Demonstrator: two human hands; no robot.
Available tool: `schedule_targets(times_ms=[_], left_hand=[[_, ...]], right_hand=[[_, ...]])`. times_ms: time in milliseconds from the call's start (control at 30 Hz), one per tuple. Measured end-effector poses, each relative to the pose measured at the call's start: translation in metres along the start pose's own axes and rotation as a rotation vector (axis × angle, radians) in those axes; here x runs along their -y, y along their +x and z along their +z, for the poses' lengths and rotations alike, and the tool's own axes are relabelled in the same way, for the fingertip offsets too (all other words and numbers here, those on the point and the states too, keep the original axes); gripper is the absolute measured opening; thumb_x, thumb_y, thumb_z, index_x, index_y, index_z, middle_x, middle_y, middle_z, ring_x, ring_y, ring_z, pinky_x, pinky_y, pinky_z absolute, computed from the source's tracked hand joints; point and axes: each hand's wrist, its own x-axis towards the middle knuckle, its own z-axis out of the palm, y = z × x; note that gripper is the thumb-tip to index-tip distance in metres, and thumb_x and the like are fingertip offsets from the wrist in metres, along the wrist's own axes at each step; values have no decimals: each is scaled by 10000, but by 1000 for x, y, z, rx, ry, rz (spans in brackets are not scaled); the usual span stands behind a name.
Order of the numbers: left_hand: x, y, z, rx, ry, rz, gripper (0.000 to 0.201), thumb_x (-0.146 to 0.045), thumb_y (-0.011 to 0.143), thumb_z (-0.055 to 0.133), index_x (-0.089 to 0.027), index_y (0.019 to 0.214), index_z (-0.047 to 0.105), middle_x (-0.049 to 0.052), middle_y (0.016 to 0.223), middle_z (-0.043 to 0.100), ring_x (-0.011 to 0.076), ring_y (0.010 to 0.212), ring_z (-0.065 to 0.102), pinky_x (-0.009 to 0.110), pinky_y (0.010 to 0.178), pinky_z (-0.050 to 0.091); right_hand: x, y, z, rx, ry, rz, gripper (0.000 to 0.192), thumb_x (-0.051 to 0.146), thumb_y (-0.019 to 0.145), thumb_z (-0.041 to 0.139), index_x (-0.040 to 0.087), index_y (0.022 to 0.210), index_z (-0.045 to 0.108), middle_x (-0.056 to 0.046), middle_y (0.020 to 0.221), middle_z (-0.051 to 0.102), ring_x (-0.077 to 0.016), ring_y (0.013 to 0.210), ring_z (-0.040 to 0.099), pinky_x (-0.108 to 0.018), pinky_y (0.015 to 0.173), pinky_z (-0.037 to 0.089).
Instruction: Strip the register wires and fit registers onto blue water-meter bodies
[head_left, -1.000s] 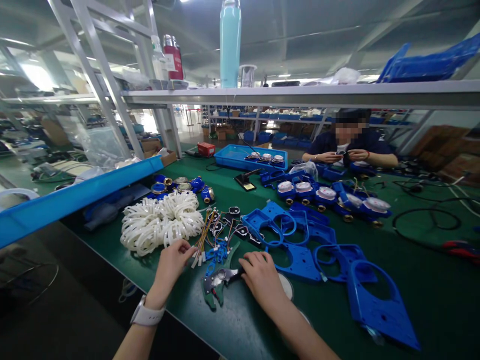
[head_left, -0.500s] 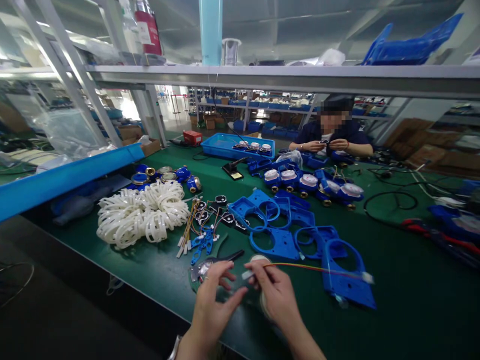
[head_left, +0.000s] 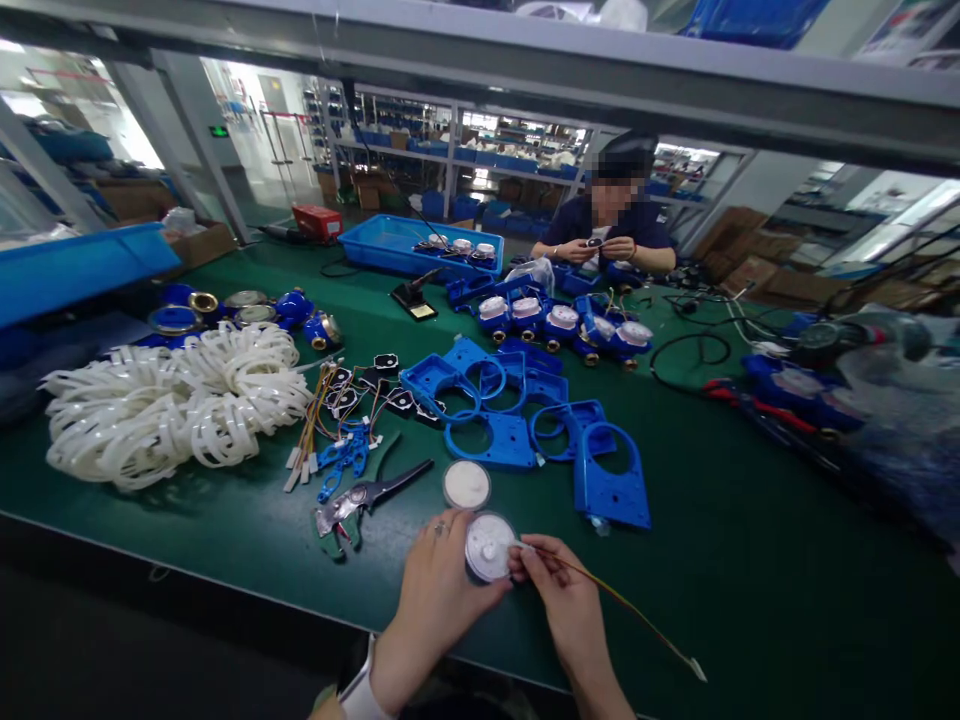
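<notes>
My left hand (head_left: 439,575) is curled round the left side of a round white disc-shaped part (head_left: 489,547) near the table's front edge. Against its right side, my right hand (head_left: 559,590) pinches one end of a thin cable (head_left: 637,610) of red and yellow wires. The cable trails down to the right and ends in a small white connector (head_left: 698,669). Just behind lies a second round white part (head_left: 466,485). To the left of my hands rests a wire stripper (head_left: 367,497) with dark handles.
White looped strips (head_left: 180,400) are heaped at the left. Connector cables (head_left: 319,420) and blue clips (head_left: 349,455) lie beside them. Blue plastic frames (head_left: 495,435) and meter bodies (head_left: 562,320) sit farther back. A co-worker (head_left: 607,215) sits across, under the overhead shelf (head_left: 480,50).
The view has tilted down and shifted right. My left hand, open and apart before, is now round the white disc. The cable in my right hand has swung down to the right.
</notes>
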Motion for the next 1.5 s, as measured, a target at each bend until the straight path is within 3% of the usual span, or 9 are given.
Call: schedule_targets(times_ms=[133, 300, 433, 700, 867, 1067, 1300, 1400, 1500], left_hand=[[7, -7, 1, -44, -247, 33, 588, -156, 602, 734, -184, 1150, 522, 110, 1203, 555, 301, 1147, 514, 508, 989, 421], [6, -19, 2, 63, -943, -18, 523, -183, 736, 658, -218, 1188, 399, 106, 1223, 531, 206, 1079, 580, 310, 851, 526], [-1, -25, -3, 72, -1160, 47, 516, -156, 794, 594, -232, 1236, 338, 84, 1189, 550, 158, 1085, 576, 266, 925, 476], [5, -32, -12, 142, -1174, 72, 520, -213, 797, 586, -270, 1288, 428, 39, 1259, 540, 166, 1142, 540, 252, 980, 424], [3, -32, -13, -9, -1056, 161, 412, -427, 872, 585, -257, 1237, 499, 81, 1316, 479, 215, 1159, 542, 305, 988, 440], [1, -27, -14, -223, -848, 319, 223, -297, 930, 524, -309, 1152, 543, 34, 1204, 550, 184, 1131, 553, 296, 921, 476], [11, -28, -13, -254, -709, 454, 265, -244, 929, 515, -267, 1193, 507, 65, 1204, 536, 195, 1114, 560, 328, 903, 482], [13, -29, -15, -256, -668, 485, 272, -234, 925, 521, -252, 1195, 501, 71, 1210, 527, 187, 1103, 560, 314, 889, 480], [13, -29, -18, -273, -624, 524, 259, -235, 920, 533, -236, 1178, 511, 67, 1185, 546, 164, 1107, 541, 277, 895, 464]], right_hand=[[-1, -8, 5, -7, -4, -95, 395, 514, 682, 758, 137, 796, 722, -87, 763, 650, -165, 631, 612, -248, 586, 536], [11, -15, 11, 95, -26, -420, 113, 279, 824, 672, 210, 880, 742, -59, 807, 608, -135, 688, 596, -197, 591, 508], [20, -18, 17, 113, -29, -563, 144, 136, 817, 654, 236, 894, 724, -33, 787, 547, -112, 702, 560, -154, 565, 467], [29, -27, 26, 111, -105, -595, 118, 143, 822, 650, 230, 869, 713, -20, 750, 501, -113, 666, 527, -168, 543, 437], [28, -30, 30, 108, -93, -580, 125, 138, 827, 645, 242, 870, 700, -6, 757, 499, -105, 684, 523, -163, 564, 436], [24, -34, 38, 103, -50, -554, 68, 137, 809, 660, 200, 808, 687, -18, 744, 500, -114, 688, 529, -174, 583, 450], [20, -36, 43, 62, 60, -502, 102, 111, 788, 676, 196, 770, 622, -6, 782, 496, -102, 736, 534, -161, 639, 460], [18, -36, 43, 91, 155, -419, 146, 127, 788, 695, 221, 850, 603, -13, 960, 548, -114, 889, 584, -181, 759, 496], [18, -35, 42, 306, 196, -357, 271, 168, 898, 593, 311, 1128, 588, -42, 1303, 488, -163, 1180, 518, -238, 930, 478]])
